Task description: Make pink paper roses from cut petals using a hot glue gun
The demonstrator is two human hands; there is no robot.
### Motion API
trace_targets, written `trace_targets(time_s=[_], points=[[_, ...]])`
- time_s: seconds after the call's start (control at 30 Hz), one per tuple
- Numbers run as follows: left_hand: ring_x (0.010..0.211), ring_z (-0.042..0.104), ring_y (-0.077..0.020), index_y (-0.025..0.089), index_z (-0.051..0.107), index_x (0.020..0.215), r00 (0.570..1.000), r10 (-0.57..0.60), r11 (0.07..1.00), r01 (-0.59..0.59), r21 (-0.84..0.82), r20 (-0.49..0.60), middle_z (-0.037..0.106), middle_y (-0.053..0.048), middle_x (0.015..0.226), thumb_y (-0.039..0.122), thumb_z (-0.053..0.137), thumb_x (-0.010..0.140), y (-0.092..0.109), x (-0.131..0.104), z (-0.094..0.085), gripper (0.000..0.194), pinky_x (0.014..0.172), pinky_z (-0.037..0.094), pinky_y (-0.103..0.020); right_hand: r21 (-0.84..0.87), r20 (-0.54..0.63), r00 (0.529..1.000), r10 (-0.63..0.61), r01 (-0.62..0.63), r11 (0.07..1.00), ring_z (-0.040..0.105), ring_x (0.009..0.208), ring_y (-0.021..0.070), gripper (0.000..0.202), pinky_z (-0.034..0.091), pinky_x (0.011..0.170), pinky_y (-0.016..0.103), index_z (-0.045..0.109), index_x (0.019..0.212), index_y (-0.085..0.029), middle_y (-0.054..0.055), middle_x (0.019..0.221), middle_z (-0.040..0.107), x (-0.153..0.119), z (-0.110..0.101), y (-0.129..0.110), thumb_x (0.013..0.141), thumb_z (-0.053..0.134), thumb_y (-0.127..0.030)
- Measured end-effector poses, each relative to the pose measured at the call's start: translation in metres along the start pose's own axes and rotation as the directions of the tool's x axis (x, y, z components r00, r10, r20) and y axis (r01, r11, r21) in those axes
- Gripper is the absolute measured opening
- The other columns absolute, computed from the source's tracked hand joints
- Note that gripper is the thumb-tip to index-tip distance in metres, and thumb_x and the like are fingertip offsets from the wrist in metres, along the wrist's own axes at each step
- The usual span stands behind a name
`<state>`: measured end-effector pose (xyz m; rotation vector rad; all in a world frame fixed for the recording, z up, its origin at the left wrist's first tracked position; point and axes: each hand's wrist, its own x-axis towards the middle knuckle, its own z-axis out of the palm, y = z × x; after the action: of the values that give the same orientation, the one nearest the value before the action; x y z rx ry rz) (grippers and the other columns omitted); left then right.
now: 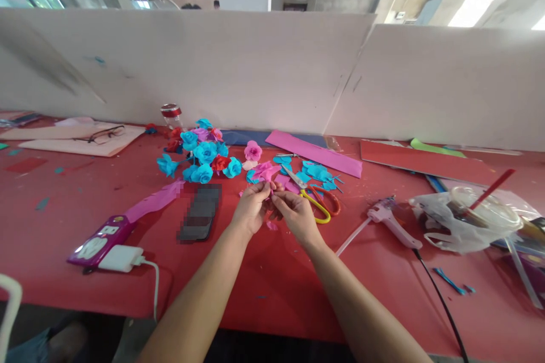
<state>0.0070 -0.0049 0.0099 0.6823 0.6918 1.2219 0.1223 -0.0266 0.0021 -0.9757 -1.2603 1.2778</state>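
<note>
Both my hands meet over the middle of the red table [264, 278]. My left hand [255, 204] is closed, its fingertips pinching the base of a pink paper flower [265, 171]. My right hand [293, 210] pinches at the same base, its fingertips almost touching the left ones. The flower's petals point away from me, above the fingers. Just right of it lie scissors [317, 195] with yellow and orange handles, among blue paper petals [315, 171]. A finished pink flower [252, 151] rests behind, beside a bunch of blue, red and purple paper flowers [205, 152].
A phone [200, 212] and a purple power strip [100, 243] with a white charger [121, 258] lie on the left. To the right are a pink glue gun [394, 224] with its cord and a plastic bag [455, 227] around a cup. A white partition [191, 68] stands behind.
</note>
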Motion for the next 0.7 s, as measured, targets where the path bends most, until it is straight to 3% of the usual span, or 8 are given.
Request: trace_targets(time_s=[0.23,0.47,0.7], points=[[0.053,0.058,-0.0133,0.012,0.069,0.087,0.998,-0.018,1.0,0.018,-0.005,0.058,0.07,-0.01,0.085,0.026,0.067,0.075,0.0037,-0.0027,0.0041,0.018,0.042,0.041,-0.025,0.014,-0.047,0.998,-0.03,0.031,0.999,0.058,0.047,0.0098,0.022,0.042,0.047,0.021,0.064,0.084,-0.015,-0.002,0.06,0.062,0.0006,-0.0014,-0.0034,0.081,0.062,-0.037],[0.046,0.049,-0.0079,0.014,0.065,0.068,1.0,0.013,1.0,-0.013,0.0,-0.007,0.068,-0.005,0.078,0.029,0.077,0.065,-0.0017,-0.0014,0.005,0.02,0.04,0.036,-0.023,-0.02,-0.066,0.998,-0.023,0.022,1.0,0.061,0.053,0.0131,0.024,0.047,0.052,0.024,0.066,0.084,-0.016,0.0,0.062,0.065,0.0007,-0.0001,-0.0012,0.078,0.063,-0.039],[0.059,0.056,-0.0102,0.013,0.068,0.071,1.0,0.03,0.999,-0.03,-0.015,0.008,0.068,-0.006,0.079,0.026,0.08,0.061,-0.0042,-0.0003,0.0047,0.02,0.05,0.04,-0.023,-0.075,-0.12,0.991,-0.066,0.057,0.996,0.061,0.06,0.0154,0.021,0.05,0.061,0.028,0.067,0.076,-0.016,0.002,0.065,0.066,0.0019,-0.0035,0.001,0.075,0.066,-0.037]])
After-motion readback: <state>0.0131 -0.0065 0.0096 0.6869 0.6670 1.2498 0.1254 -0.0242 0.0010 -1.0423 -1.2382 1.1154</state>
